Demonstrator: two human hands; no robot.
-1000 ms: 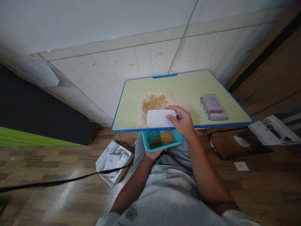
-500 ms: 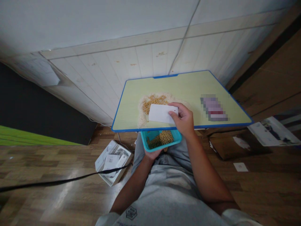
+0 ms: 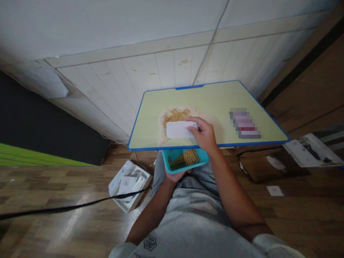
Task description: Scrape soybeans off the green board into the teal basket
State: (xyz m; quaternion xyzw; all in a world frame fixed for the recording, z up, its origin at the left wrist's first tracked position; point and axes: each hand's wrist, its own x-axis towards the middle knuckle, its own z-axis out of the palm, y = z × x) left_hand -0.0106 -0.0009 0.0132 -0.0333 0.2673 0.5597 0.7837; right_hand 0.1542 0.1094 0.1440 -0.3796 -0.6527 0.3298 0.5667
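My right hand (image 3: 204, 133) pinches the right end of a white card (image 3: 178, 130), thumb on the near face. The card stands tilted over the tabletop, its far side against a heap of yellow soybeans (image 3: 176, 115). White grains like rice (image 3: 162, 135) ring the beans. Below the table's front edge, my left hand (image 3: 176, 176) grips a turquoise plastic basket (image 3: 186, 168) from underneath; most of its fingers are hidden. Inside the basket lie soybeans (image 3: 190, 157) on the right and smaller, darker green beans (image 3: 176, 163) on the left.
The pale green table (image 3: 223, 96) has a blue rim and stands against the wall. A pixelated flat object (image 3: 244, 123) lies at its right. On the floor are an open white box (image 3: 129, 186) at left and a cardboard box (image 3: 266, 166) at right. A black strap (image 3: 80, 206) crosses the left.
My right hand has moved the card a little left across the beans. The basket in my left hand has shifted very slightly right.
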